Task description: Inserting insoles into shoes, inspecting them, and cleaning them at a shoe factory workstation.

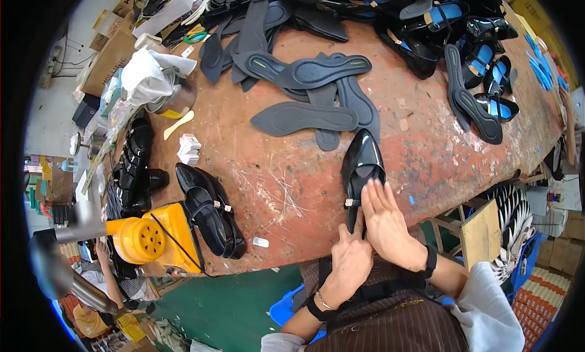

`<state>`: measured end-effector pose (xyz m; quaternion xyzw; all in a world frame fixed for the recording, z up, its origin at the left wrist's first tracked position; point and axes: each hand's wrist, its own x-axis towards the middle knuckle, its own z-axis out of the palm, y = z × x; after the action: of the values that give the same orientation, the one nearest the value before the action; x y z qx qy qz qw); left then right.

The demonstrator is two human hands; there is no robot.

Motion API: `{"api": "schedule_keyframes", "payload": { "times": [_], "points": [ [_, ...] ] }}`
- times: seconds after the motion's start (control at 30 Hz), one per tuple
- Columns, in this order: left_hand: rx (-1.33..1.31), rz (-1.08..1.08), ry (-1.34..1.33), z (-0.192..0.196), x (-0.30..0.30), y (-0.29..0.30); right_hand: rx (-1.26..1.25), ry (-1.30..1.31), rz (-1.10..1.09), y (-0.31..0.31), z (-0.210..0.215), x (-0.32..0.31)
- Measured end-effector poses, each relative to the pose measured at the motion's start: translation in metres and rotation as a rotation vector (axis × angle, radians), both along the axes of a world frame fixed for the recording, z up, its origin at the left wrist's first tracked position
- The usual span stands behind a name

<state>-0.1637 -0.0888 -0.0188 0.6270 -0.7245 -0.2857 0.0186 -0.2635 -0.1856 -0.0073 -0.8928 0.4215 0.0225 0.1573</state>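
A glossy black pointed shoe (362,154) lies at the near edge of the table, its toe turned away from me. A strap with a small jewelled buckle crosses it. My left hand (351,259) is closed at the heel end, gripping the shoe's back; some of its fingers are hidden. Stretched out together, the fingers of my right hand (390,227) lie flat along the shoe's opening and right side. Just beyond the toe, grey insoles (304,118) overlap in a loose pile.
Black shoes (210,212) stand at the left, beside a yellow machine (173,236). A cream spatula (178,125) and small white blocks (189,149) lie near a can (180,99). Many finished-looking shoes (414,47) heap at the far right, next to more insoles (469,102).
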Motion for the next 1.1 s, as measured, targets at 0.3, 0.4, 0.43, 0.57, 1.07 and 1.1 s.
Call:
{"api": "schedule_keyframes", "payload": {
  "times": [0.3, 0.4, 0.43, 0.57, 1.07, 1.1],
  "points": [
    [-0.058, 0.034, 0.030, 0.002, -0.001, 0.001, -0.598, -0.023, -0.017, -0.017, -0.043, 0.007],
    [-0.077, 0.049, 0.061, 0.004, 0.000, -0.001, -0.139, 0.047, -0.076, -0.021, -0.051, 0.010],
    [-0.094, 0.073, 0.078, 0.004, 0.000, -0.002, -0.239, -0.064, -0.093, -0.021, -0.052, 0.010],
    [-0.101, 0.037, 0.032, 0.007, 0.000, 0.000, -0.455, -0.140, -0.049, -0.028, -0.066, 0.010],
    [-0.185, 0.239, 0.418, 0.054, 0.054, 0.032, -0.096, -0.693, -0.073, -0.114, 0.044, -0.001],
    [-0.324, 0.224, 0.297, 0.059, 0.062, 0.038, -0.219, -0.534, -0.149, -0.126, 0.038, 0.009]
  ]
}}
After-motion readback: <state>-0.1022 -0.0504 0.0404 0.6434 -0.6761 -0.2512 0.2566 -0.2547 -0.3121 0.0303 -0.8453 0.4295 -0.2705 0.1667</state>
